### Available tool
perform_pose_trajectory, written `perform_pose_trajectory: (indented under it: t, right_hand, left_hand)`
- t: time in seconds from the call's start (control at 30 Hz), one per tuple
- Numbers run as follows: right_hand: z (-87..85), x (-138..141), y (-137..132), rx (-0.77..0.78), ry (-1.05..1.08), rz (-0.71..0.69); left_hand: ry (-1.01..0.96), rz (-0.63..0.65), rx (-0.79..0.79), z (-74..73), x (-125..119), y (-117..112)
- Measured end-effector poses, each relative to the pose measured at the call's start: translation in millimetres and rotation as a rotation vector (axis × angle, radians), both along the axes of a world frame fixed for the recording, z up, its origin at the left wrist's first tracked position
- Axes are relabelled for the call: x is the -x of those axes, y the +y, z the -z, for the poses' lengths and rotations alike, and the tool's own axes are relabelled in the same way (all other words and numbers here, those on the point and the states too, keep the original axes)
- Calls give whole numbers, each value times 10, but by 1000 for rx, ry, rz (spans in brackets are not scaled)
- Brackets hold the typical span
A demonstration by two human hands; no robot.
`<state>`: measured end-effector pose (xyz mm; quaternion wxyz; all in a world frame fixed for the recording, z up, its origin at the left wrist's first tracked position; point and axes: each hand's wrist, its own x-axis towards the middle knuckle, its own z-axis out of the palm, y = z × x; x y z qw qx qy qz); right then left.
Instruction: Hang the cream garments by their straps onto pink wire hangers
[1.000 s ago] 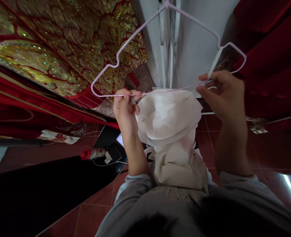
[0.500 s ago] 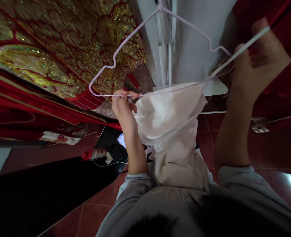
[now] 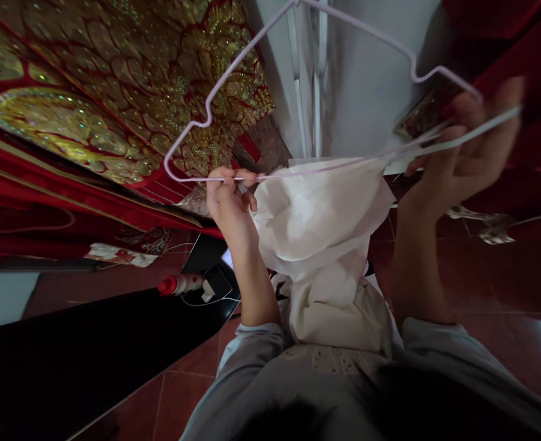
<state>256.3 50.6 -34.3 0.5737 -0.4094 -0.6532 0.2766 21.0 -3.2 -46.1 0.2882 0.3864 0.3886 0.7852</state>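
Observation:
A pale pink clothes hanger spans the upper middle. My left hand is closed around its lower bar near the left corner, fingers also against the white garment. The cloth hangs below the bar, bunched and falling toward my lap. From its upper right edge a white strap stretches taut to my right hand, blurred by motion. That hand is closed on the strap beside the hanger's right end, partly covering that end.
Gold sequined red garments hang at the left, with grey doors ahead. On the black table are a red-capped bottle, a phone and a white cable. Red tiles cover the floor.
My right hand has moved lower, up against the hanger's right end, still with the strap. The hanger's right side has swung outward to the right. My left hand stays nearly in place.

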Motion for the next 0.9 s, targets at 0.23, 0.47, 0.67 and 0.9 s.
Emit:
perform_pose_trajectory:
  t: [0.23,0.47,0.67,0.9]
  right_hand:
    - [207,-37,-217,-35,-193,-50]
    - [332,14,-110,-112,-323,-130]
    - [366,-5,-116,-126,-327,-108]
    - [354,-14,-135,-165,-360,-118]
  left_hand:
    - [-93,39,-20,60,-144,31]
    - [67,27,61,77,1,-78]
    - [353,-252,-75,148,285,-179]
    - [562,-407,-213,120,518,-208]
